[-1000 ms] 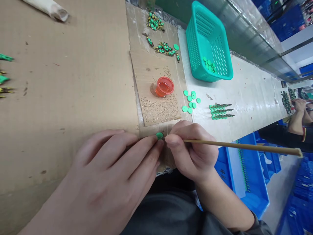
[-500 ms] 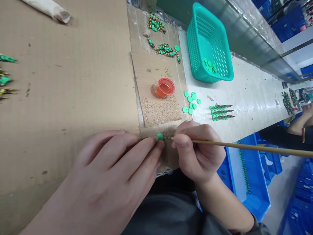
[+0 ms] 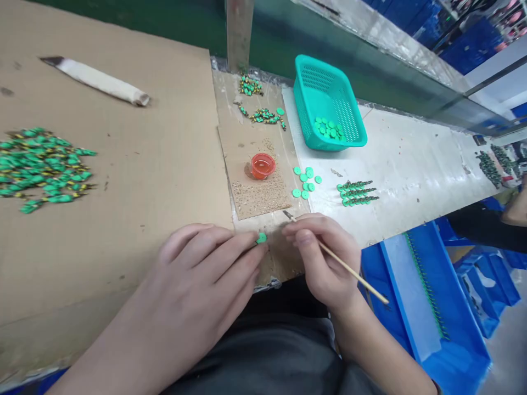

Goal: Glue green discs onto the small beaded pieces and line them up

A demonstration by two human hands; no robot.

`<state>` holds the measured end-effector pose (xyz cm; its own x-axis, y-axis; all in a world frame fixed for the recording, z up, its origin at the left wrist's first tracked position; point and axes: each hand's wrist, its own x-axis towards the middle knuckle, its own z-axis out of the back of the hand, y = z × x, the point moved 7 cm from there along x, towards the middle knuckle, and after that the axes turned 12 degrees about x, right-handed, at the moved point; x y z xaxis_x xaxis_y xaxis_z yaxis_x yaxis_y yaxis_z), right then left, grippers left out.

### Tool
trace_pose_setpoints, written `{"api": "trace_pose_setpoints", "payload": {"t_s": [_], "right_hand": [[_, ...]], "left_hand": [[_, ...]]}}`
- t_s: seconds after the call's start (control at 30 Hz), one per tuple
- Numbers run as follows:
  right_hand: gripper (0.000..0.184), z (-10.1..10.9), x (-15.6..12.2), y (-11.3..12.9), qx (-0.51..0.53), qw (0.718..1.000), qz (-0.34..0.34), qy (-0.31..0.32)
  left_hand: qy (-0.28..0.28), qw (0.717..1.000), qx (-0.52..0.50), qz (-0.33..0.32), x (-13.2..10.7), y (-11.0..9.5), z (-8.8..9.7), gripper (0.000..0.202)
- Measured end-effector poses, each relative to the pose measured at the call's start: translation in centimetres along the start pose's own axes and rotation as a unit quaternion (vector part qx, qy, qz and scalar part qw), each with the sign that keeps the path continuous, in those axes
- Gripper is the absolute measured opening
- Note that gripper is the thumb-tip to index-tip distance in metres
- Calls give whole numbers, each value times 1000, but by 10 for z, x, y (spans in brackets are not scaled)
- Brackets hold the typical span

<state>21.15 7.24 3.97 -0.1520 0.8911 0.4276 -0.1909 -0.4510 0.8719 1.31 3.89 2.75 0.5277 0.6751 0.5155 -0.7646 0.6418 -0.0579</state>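
Between the fingertips of my left hand (image 3: 206, 280) is a small round green disc (image 3: 261, 237), held close to the table's near edge. My right hand (image 3: 325, 258) grips a thin paintbrush (image 3: 349, 270) like a pen. The brush's dark tip points up and left, apart from the disc. Just beyond my hands, a small red cup (image 3: 263, 165) of liquid stands on a speckled piece of cardboard (image 3: 263, 198). Several loose green discs (image 3: 304, 178) lie to its right, and rows of discs with dark twisted pieces (image 3: 356, 193) lie farther right.
A teal basket (image 3: 329, 144) with green discs stands at the back. Green-and-yellow pieces (image 3: 45, 167) are heaped at left, near a white wrapped tool (image 3: 101, 82). Smaller clusters (image 3: 265, 116) lie behind the cup. Blue bins (image 3: 457, 340) sit below right; a co-worker's arm (image 3: 516, 211) shows far right.
The brush tip has moved off the disc and swung upward, its handle now slanting down to the right. The camera view has shifted, showing more of the left side and back.
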Motion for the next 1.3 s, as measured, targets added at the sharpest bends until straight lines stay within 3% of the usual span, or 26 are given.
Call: {"api": "trace_pose_setpoints", "payload": {"t_s": [0.1,0.2,0.3,0.43,0.53,0.67,0.73,0.8,0.93,1.03,1.17,1.3], "right_hand": [[21,-10,0,0,-36,996,29,71],[16,-22,2,-1,-55,988,82,119],[17,-30,-1,-1,-60,982,110,141],[20,-34,-12,-3,-98,981,98,136],[12,-33,-21,-4,-103,982,104,117],[8,-32,-28,-5,-117,981,121,100],[8,-31,-29,-5,-126,978,136,91],[8,-29,-29,-5,-130,977,150,82],[7,-26,-27,-1,-123,978,159,62],[9,-25,-26,2,-119,979,156,49],[11,-25,-27,6,-121,978,163,40],[12,-25,-27,7,-119,978,168,39]], "left_hand": [[-8,1000,-16,-9,0,3,3,20],[-41,998,-34,24,-5,5,13,26],[-81,994,-41,64,-17,-3,36,31],[-65,993,-44,84,-42,-16,61,24],[-48,985,28,165,-67,17,79,22],[-28,942,126,309,-95,112,114,21],[10,931,146,333,-96,157,123,23],[67,936,140,317,-89,187,124,24],[175,946,114,249,-76,205,109,21],[220,942,110,228,-76,207,97,34],[241,940,92,224,-79,215,88,38],[224,944,48,238,-78,221,85,39]]}}
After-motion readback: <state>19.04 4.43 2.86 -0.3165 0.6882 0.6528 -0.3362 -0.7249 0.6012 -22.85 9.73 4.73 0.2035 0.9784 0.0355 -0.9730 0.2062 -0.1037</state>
